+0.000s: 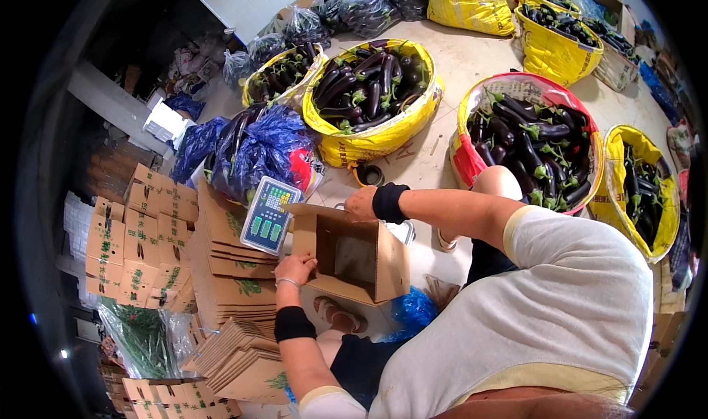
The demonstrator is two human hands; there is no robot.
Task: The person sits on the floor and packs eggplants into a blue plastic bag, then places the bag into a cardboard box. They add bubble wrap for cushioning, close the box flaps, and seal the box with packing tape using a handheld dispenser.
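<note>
The open cardboard box [352, 255], at the centre of the frame, is held from two sides. The left hand [295, 269] is closed on the box's lower left edge, fingers curled over the rim, a bracelet and a black wristband on that arm. The right hand [361, 203] rests on the upper flap, but whether its fingers are clamped on the flap or merely laid on it cannot be told. The box is tipped so that its empty inside faces the camera, and its top flap hangs out to the left.

Just beside that flap, left of centre, a small weighing scale [268, 215] with green keys sits on a stack of flattened cartons [228, 260]. A swing of the flap could, it is judged, knock the scale off its perch. Below the box a pair of brown sandals [338, 316] and a scrap of blue plastic [410, 310] lie on the floor. Further flat cartons are fanned out at the lower left [240, 360] and could slide if pushed.

With only one hand clearly gripping, the box might twist or fold back flat, the thin board creasing at the corner.

Above the scale a blue plastic bag [258, 150] of aubergines leans. Higher up, yellow-lined baskets of aubergines [372, 95] stand, and a red-rimmed one [531, 139] sits at the right, close behind the right forearm; a backward elbow might tip fruit out.
</note>
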